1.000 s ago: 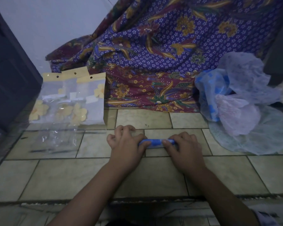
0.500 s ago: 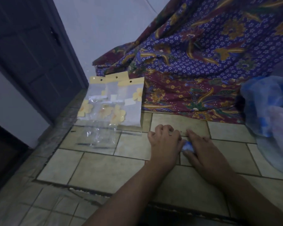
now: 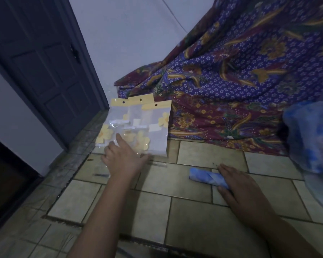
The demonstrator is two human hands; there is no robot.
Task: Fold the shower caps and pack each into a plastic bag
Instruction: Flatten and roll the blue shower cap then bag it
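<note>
A blue shower cap (image 3: 203,177), folded into a narrow roll, lies on the tiled floor (image 3: 157,205). My right hand (image 3: 239,185) holds its right end, fingers above and thumb below. My left hand (image 3: 122,159) stretches out flat with spread fingers over the lower edge of a pile of clear plastic bags (image 3: 138,127) with yellow header cards and yellow flower prints. Whether it touches them I cannot tell.
A loose heap of blue and pale shower caps (image 3: 311,138) lies at the right edge. Purple and maroon patterned cloth (image 3: 231,81) drapes behind. A dark door (image 3: 41,62) stands at the left, beside a pale wall.
My left hand has let go of the rolled cap and moved left and forward to the bags. My right hand stays on the roll. The view has swung left.
</note>
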